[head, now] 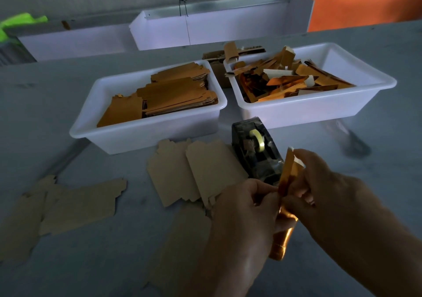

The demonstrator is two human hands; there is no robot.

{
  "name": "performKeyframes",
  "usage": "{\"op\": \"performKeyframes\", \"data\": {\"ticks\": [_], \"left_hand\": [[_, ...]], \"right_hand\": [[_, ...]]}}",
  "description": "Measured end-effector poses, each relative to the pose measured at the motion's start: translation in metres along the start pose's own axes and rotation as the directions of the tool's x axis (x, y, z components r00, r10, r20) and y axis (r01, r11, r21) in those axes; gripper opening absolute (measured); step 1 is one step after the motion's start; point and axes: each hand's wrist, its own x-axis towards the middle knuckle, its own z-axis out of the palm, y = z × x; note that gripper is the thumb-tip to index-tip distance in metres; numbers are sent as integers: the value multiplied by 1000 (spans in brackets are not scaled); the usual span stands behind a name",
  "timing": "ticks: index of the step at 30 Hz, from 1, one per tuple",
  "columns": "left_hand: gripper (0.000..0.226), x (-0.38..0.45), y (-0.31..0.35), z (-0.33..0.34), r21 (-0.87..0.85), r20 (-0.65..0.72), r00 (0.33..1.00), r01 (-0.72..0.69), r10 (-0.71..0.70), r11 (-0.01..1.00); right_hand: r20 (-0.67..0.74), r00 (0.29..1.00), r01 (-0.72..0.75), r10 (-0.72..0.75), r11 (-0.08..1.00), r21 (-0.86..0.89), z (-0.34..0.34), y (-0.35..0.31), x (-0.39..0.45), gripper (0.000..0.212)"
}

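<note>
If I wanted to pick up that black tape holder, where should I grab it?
Probably from above, pinching the tape holder across its long flat sides: the body is narrow and upright, and the roll fills its open top.

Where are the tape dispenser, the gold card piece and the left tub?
tape dispenser (257,153): head view, its middle.
gold card piece (285,173): head view, upper flap.
left tub (148,137): head view, front wall.

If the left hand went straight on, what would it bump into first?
Probably the black tape dispenser, just beyond the left hand and the gold card it pinches, though depth is unclear.
</note>
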Motion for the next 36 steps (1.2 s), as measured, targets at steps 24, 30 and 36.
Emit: {"op": "performKeyframes", "data": {"ticks": [24, 30, 36], "left_hand": [[13, -1, 1, -30, -64, -45, 998, -35, 32, 997], [16, 22, -18, -45, 672, -430, 788, -46, 441, 739], [40, 32, -20, -54, 558, -485, 847, 108, 218, 823]], "right_hand": [[301, 952, -167, -49, 743, 649, -15, 14, 30, 32], [-116, 939, -75, 324, 520, 851, -26, 25, 130, 26], [-127, 910, -23, 394, 355, 935, -21, 25, 148, 19]]}}
